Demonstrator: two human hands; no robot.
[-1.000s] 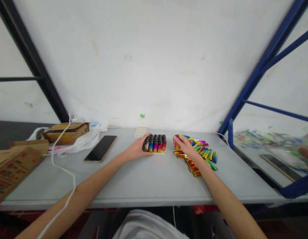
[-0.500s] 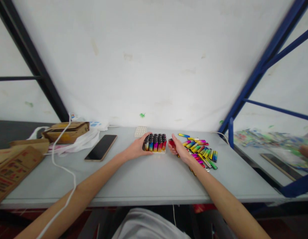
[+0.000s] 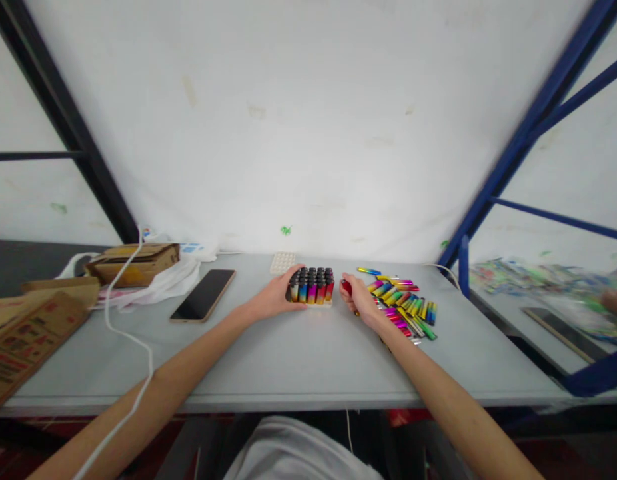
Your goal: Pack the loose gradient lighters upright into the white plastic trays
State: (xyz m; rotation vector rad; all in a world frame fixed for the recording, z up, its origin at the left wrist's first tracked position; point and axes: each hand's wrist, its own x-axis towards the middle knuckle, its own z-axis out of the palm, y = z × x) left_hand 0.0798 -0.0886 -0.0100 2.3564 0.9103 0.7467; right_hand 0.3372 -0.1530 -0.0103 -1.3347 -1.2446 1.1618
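Note:
A block of upright lighters [image 3: 312,288] with black tops and shiny rainbow-coloured bodies stands in a white holder [image 3: 319,306]. My left hand [image 3: 278,295] is closed round the block's left side, fingers behind and thumb in front. Just to the right, apart from the block, my right hand [image 3: 358,298] is closed on a red lighter [image 3: 346,287]; most of it is hidden in the fist. Beside and behind that hand lies a loose pile of shiny coloured tubes or lighters [image 3: 403,307], partly covered by the wrist.
A pale holder with round holes [image 3: 282,263] lies near the wall. A phone [image 3: 203,295] rests on the grey table [image 3: 308,367], left of my left hand. Cardboard boxes [image 3: 38,327] and a white cable [image 3: 133,340] are further left. Beyond the blue frame [image 3: 513,140], another person's hand [image 3: 616,301] shows.
My right hand has shifted slightly to the right with the red lighter, and its thumb sits a little lower. The left hand and the block stay in place.

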